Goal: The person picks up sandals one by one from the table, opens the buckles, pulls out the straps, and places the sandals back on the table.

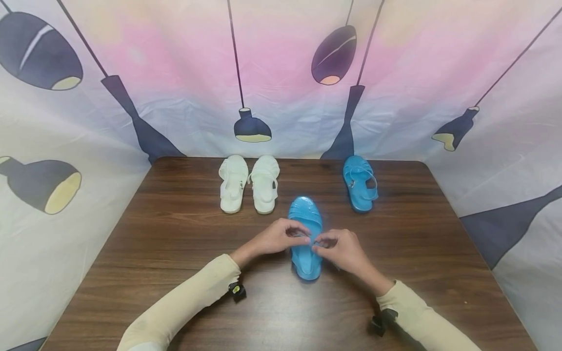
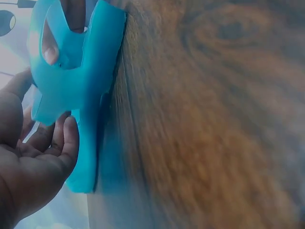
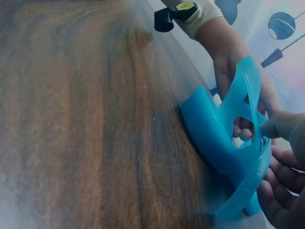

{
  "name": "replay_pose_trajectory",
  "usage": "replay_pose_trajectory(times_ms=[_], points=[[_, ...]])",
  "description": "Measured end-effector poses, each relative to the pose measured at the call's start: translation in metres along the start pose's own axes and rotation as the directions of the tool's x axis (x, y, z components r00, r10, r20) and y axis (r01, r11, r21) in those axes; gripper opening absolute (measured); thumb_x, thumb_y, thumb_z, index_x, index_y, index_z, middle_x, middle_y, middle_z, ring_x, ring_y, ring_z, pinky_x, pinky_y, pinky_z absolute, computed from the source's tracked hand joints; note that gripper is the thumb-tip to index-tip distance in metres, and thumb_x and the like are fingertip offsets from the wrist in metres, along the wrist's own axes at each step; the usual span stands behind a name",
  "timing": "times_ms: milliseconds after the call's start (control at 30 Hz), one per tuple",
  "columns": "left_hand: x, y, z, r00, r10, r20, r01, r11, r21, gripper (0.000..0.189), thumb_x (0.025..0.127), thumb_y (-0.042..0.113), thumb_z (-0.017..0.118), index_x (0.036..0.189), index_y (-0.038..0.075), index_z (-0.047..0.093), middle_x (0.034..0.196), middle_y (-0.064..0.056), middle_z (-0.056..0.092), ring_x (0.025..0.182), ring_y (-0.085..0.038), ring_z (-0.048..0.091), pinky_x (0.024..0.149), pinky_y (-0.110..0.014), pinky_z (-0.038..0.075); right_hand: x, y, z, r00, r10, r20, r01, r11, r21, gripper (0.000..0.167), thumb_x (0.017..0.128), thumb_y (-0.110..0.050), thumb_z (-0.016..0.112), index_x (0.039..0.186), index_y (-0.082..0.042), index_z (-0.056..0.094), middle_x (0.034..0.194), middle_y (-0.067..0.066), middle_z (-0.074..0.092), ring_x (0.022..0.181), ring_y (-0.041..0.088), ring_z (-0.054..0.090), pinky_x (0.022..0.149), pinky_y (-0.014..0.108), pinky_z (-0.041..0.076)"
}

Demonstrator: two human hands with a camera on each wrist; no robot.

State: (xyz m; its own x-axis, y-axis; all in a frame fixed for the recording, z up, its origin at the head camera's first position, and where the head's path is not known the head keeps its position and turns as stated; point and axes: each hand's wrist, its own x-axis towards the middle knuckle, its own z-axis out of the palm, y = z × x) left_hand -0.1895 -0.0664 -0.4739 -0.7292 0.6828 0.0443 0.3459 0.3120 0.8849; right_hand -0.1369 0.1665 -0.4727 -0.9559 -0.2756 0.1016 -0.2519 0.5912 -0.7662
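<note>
A translucent blue jelly sandal [image 1: 305,212] lies on the table between both hands, its toe pointing away from me. My left hand [image 1: 278,237] reaches over it from the left, thumb and finger bent together at the strap. From the right, my right hand [image 1: 344,249] pinches the strap near its fastening, close to the left fingertips. In the right wrist view the strap [image 3: 250,83] arches above the sole, with the right thumb against it. The left wrist view shows the left hand's other fingers [image 2: 70,138] curled beside the sandal. Fingers hide the fastening itself.
A second blue sandal [image 1: 361,187] stands at the table's back right. Two white sandals, one on the left [image 1: 232,187] and one on the right [image 1: 265,187], stand side by side at the back edge. A patterned cloth [image 1: 290,63] hangs behind the brown wooden table [image 1: 175,243].
</note>
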Motion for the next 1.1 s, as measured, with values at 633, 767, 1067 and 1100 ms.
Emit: replay_pose_trajectory(times_ms=[633,767,1067,1100], points=[[0.001,0.002,-0.001,0.998,0.002,-0.062,0.001,0.999,0.053,0.017,0.093,0.021,0.078,0.104,0.01,0.079,0.097,0.008,0.077,0.089,-0.006,0.069,0.079,-0.026,0.058,-0.004,0.0,0.0,0.999,0.036,-0.019,-0.036,0.999,0.009,0.017,0.083,-0.02,0.086,0.098,-0.015,0.081,0.082,-0.009,0.072,0.075,0.007,0.065,0.067,0.025,0.057],[-0.002,-0.001,-0.007,0.996,-0.006,-0.088,0.01,0.999,0.045,0.016,0.092,0.021,0.078,0.104,0.01,0.079,0.093,0.009,0.076,0.085,-0.008,0.068,0.076,-0.027,0.057,-0.005,0.001,0.0,0.998,0.061,-0.018,-0.06,0.998,0.022,0.016,0.083,-0.02,0.086,0.098,-0.015,0.081,0.082,-0.009,0.072,0.075,0.008,0.065,0.066,0.025,0.057],[-0.009,-0.008,-0.021,0.99,-0.038,-0.138,0.038,0.999,-0.007,0.013,0.093,0.018,0.077,0.102,0.009,0.078,0.09,0.001,0.075,0.084,-0.012,0.069,0.077,-0.028,0.057,-0.005,0.003,0.0,0.997,0.082,-0.004,-0.082,0.996,0.042,0.017,0.084,-0.021,0.086,0.098,-0.014,0.08,0.082,-0.007,0.072,0.074,0.01,0.065,0.064,0.026,0.056],[-0.008,-0.008,-0.022,0.989,-0.044,-0.138,0.044,0.999,-0.005,0.012,0.094,0.019,0.077,0.102,0.01,0.077,0.09,0.001,0.075,0.085,-0.012,0.069,0.078,-0.028,0.057,-0.005,0.003,0.0,0.997,0.079,-0.006,-0.079,0.996,0.04,0.017,0.084,-0.021,0.086,0.098,-0.014,0.08,0.082,-0.007,0.072,0.075,0.01,0.065,0.064,0.026,0.057]])
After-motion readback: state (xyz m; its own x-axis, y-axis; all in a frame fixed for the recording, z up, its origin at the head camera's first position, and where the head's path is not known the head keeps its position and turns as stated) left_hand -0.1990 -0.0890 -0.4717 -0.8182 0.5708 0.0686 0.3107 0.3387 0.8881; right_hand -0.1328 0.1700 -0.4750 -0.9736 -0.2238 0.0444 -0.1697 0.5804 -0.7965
